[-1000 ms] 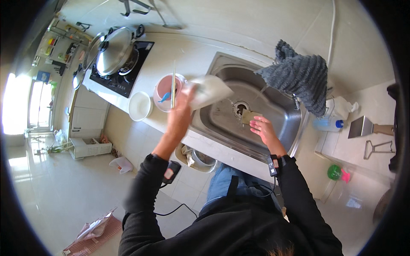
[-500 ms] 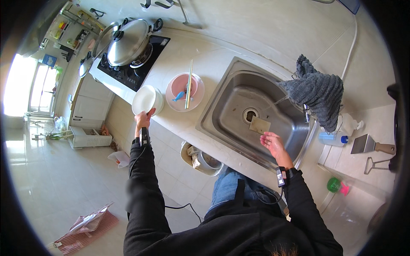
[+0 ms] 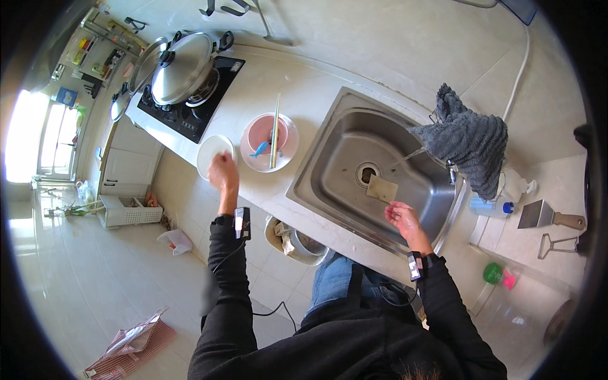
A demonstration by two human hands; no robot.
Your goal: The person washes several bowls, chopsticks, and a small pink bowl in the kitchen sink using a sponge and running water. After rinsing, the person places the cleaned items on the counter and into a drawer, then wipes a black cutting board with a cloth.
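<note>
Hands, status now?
Left hand: curled over the white dish; grip can't be told.
Right hand: loosely open near the sponge, contact unclear.

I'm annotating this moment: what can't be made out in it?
Head view: part of the white bowl, hidden by the left hand.
Head view: whatever the domed steel lid covers.
Head view: whatever the grey cloth covers.
Head view: top of the hanging utensil, cut off by the upper edge.
</note>
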